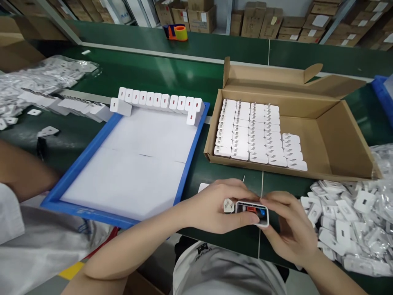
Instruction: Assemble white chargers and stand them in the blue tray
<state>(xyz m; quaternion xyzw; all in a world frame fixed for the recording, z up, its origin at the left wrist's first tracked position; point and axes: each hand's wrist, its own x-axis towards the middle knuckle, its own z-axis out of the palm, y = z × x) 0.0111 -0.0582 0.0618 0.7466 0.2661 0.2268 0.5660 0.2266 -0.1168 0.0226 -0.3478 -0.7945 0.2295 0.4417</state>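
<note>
In front of my body, an open-ended white charger housing point(267, 217) shows orange and blue parts inside. My left hand point(219, 205) is closed around it, the thumb lying across the opening. A whitish faceted end of some object point(229, 205) pokes out by the left fingers; its kind I cannot make out. A thin metal tip point(244, 178) sticks up behind that hand. My right hand point(290, 229) pinches the housing's right edge between thumb and fingers. Partly hidden behind my left wrist lies a white piece point(203, 187) on the green table.
A cardboard box point(344, 139) holds rows of white chargers point(258, 135), prongs up. Left of it, a blue-rimmed tray point(192, 151) carries chargers point(150, 99) along its far edge. Loose white covers point(340, 221) lie at right. A co-worker's arm point(24, 172) is at left.
</note>
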